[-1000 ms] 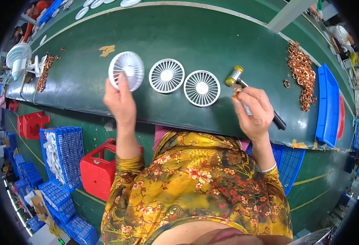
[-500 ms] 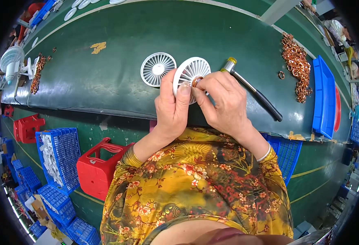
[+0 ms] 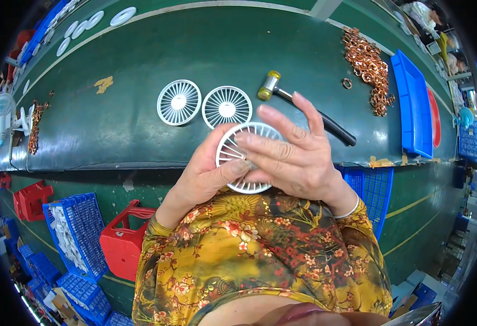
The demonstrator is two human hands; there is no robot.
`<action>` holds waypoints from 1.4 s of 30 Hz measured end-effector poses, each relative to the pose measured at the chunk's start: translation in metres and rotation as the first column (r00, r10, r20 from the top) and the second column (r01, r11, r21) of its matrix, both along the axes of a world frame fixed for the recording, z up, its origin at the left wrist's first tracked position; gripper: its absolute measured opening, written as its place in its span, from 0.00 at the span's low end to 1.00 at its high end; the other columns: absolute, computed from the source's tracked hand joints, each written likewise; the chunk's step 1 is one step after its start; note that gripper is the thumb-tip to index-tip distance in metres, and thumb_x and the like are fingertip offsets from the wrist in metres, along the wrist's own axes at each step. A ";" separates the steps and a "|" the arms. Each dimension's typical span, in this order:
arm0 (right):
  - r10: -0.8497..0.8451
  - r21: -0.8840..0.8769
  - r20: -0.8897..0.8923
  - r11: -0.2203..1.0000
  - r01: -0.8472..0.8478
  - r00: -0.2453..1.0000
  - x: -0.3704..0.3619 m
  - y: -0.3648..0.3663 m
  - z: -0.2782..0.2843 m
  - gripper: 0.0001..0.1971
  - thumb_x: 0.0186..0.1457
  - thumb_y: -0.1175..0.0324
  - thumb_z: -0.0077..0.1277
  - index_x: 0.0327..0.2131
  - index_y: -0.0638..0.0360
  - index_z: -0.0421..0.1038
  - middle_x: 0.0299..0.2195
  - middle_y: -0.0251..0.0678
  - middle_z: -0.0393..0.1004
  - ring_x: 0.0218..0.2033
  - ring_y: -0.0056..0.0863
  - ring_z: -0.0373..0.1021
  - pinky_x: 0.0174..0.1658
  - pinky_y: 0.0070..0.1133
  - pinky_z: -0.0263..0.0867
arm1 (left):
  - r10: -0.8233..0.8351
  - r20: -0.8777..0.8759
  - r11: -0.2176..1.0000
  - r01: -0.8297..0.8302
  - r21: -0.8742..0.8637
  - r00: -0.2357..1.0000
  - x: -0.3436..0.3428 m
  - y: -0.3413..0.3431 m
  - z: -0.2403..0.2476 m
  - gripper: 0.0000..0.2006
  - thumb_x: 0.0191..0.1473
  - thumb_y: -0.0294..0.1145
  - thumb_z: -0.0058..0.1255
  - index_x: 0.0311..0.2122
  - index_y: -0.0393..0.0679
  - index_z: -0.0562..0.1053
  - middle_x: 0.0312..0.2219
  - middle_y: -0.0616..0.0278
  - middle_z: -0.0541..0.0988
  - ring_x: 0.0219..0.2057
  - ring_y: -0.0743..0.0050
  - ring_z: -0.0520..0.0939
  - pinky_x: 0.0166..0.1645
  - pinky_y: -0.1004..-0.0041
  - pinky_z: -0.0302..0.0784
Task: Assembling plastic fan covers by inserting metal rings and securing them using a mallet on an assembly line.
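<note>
A round white ribbed grille [image 3: 247, 186], like a small fan cover, is held above the front edge of the table close to my body. My left hand [image 3: 208, 171] grips its left rim, the thumb lying over the ribs. Across the face of the grille lies my right hand [image 3: 298, 157], fingers stretched and spread, covering the grille's middle. Whether a copper ring sits there is hidden. Beyond my hands, a white grille [image 3: 179, 102] and a second white grille [image 3: 227, 109] rest side by side on the green table [image 3: 211, 43].
A mallet [image 3: 333, 128] with yellow ends and a black handle lies to the right. Copper rings [image 3: 368, 68] are heaped at the right, beside a blue tray [image 3: 412, 108]. Below the table at left stand a red stool [image 3: 124, 244] and a blue crate [image 3: 81, 233].
My hands and the held grille have come down toward my body. My right fingers have left their pinch at the copper ring and spread over the grille. The view has shifted.
</note>
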State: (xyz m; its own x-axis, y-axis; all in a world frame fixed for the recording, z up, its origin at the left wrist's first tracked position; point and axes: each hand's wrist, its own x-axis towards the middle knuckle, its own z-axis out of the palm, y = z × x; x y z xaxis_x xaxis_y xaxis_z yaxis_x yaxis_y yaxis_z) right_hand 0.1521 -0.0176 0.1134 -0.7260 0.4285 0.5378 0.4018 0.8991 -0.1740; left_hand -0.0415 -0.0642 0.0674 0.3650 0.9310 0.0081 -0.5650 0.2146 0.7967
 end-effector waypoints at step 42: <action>-0.573 -0.169 -0.173 0.818 0.549 0.801 0.093 -0.028 -0.031 0.16 0.56 0.73 0.47 0.49 0.58 0.69 0.34 0.45 0.76 0.28 0.40 0.72 0.33 0.29 0.70 | 0.541 -0.766 0.811 0.028 0.585 0.347 0.085 0.087 -0.059 0.53 0.37 0.32 0.68 0.63 0.34 0.42 0.54 0.39 0.64 0.56 0.46 0.66 0.58 0.62 0.63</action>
